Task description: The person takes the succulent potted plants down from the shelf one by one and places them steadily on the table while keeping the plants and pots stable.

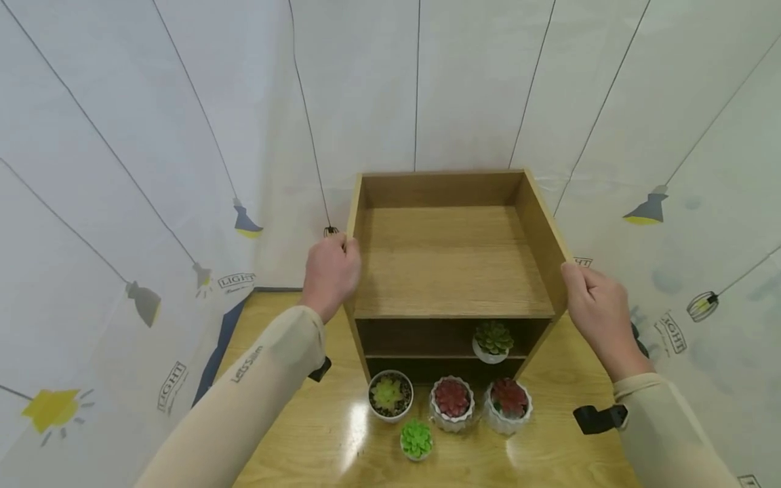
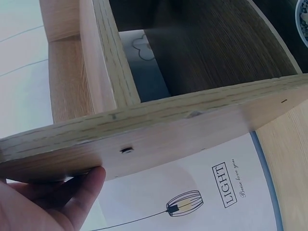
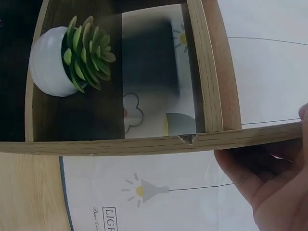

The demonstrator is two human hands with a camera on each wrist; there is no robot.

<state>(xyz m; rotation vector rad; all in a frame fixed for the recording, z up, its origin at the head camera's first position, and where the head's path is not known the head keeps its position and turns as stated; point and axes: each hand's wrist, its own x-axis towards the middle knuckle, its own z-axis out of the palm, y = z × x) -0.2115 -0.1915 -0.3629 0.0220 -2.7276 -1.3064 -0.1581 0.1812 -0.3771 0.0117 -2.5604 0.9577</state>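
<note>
A wooden shelf unit point(image 1: 451, 261) stands on the table against the wall, its open compartments facing me. My left hand point(image 1: 331, 271) grips its left side panel near the upper part. On the opposite side panel, my right hand point(image 1: 601, 315) holds on at a slightly lower spot, with fingers point(image 3: 240, 171) against the outer face. In the left wrist view, fingers point(image 2: 89, 192) of the left hand press the panel's outside; the thumb is out of that view. A green succulent point(image 1: 493, 337) in a white pot sits in the middle compartment, toward the right.
Before the shelf stand a yellow-green succulent point(image 1: 389, 394) in a round pot, two red succulents point(image 1: 452, 397) point(image 1: 510, 398) in ribbed white pots, and a small bright green plant point(image 1: 416, 439). Lamp-printed sheeting point(image 1: 390, 88) covers the walls around the wooden table point(image 1: 323, 447).
</note>
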